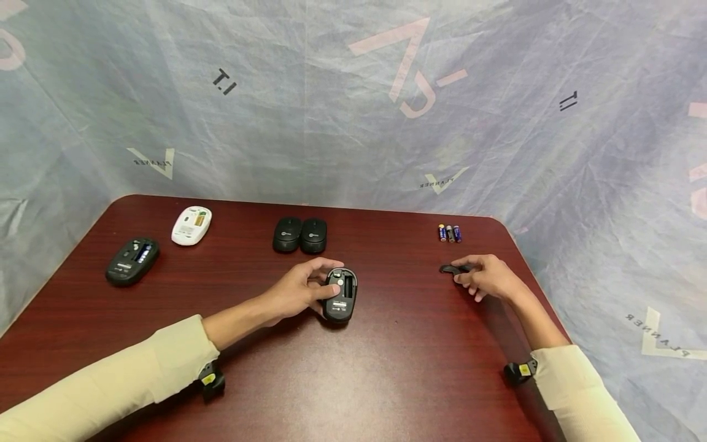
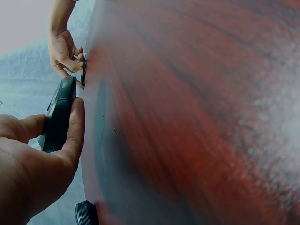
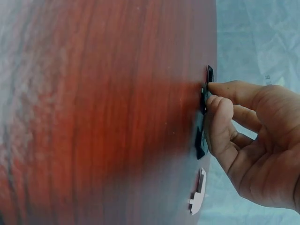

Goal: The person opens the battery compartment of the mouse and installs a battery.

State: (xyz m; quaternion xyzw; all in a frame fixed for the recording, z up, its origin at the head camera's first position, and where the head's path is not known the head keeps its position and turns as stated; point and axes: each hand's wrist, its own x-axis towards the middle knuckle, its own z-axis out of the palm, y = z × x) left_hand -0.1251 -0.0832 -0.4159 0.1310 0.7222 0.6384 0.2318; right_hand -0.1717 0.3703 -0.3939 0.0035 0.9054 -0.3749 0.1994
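My left hand (image 1: pixel 295 290) grips a black computer mouse (image 1: pixel 338 312) by its sides, thumb lying on the underside. The mouse is held bottom up above the table, its battery slot uncovered and dark inside. Over at the right side of the table, my right hand (image 1: pixel 488 277) pinches a thin black battery cover (image 1: pixel 448 269) between thumb and fingers, low at the tabletop. The right wrist view shows another black piece (image 3: pixel 200 146) under the fingers and a white cover (image 3: pixel 198 191) beside it; the hand hides these in the head view.
Three small batteries (image 1: pixel 450 233) lie near the back right corner. Two black mice (image 1: pixel 300 235) sit side by side at the back. On the left are a white mouse (image 1: pixel 191 226) and a black mouse (image 1: pixel 132 262), both bottom up. A grey printed cloth (image 1: pixel 309 123) hangs behind the table.
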